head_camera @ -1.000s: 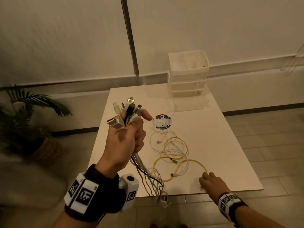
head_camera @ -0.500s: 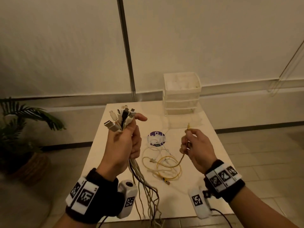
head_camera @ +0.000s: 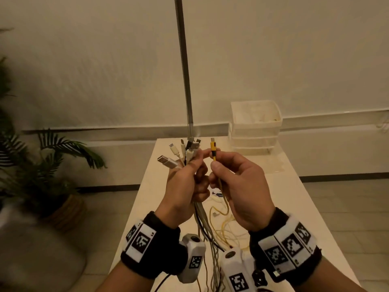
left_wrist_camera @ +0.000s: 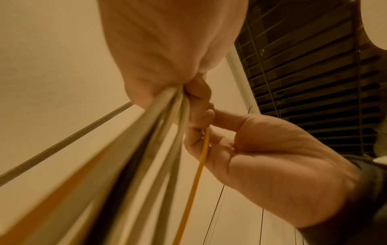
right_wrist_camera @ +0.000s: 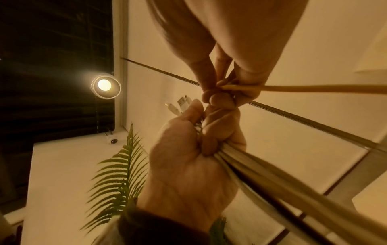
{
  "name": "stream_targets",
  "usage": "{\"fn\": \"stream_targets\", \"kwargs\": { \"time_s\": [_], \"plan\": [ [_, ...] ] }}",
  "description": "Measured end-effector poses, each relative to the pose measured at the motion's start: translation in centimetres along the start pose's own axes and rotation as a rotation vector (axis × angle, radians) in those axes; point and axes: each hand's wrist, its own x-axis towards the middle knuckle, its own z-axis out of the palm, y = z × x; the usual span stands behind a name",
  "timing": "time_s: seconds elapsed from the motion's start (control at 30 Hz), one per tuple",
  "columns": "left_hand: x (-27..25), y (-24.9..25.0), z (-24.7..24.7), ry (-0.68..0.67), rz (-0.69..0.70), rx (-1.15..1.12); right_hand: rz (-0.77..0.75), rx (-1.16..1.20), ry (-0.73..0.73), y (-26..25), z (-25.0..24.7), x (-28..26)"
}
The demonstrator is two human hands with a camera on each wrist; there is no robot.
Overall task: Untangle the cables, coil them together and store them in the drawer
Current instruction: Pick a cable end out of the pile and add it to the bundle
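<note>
Our left grip clenches the cable bundle; our right grip pinches the yellow cable beside it. Its slack trails below into loops on the table; pulling may snag.

White table with loose cables

A green palm-like potted plant in a woven basket pot stands on the floor beyond the white table's left edge.
</note>
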Motion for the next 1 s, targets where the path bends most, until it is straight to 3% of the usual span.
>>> {"fn": "stream_targets", "kwargs": {
  "time_s": [0.27, 0.47, 0.67, 0.8, 0.9, 1.0],
  "plan": [
    [0.8, -0.6, -0.6, -0.109, 0.036, 0.152, -0.056, -0.069, 0.043, 0.9, 0.0, 0.9],
    [1.5, -0.7, -0.7, -0.012, 0.102, 0.235, -0.060, -0.149, 0.028, 1.2, -0.4, 1.3],
    [3.7, 2.6, -4.4, 0.199, 0.211, -0.067, 0.006, -0.502, -0.225, 2.5, -2.5, 0.4],
    [3.7, 4.5, -7.0, 0.043, 0.157, -0.262, 0.026, -0.677, -0.323, 2.5, -4.5, 0.9],
    [2.7, 4.6, -7.3, -0.126, 0.119, -0.005, 0.028, -0.787, -0.424, 2.0, -5.1, 1.6],
    [2.0, 3.6, -6.4, -0.302, 0.281, 0.687, -0.023, -0.878, -0.427, 1.9, -5.2, 2.3]
  ]
}}
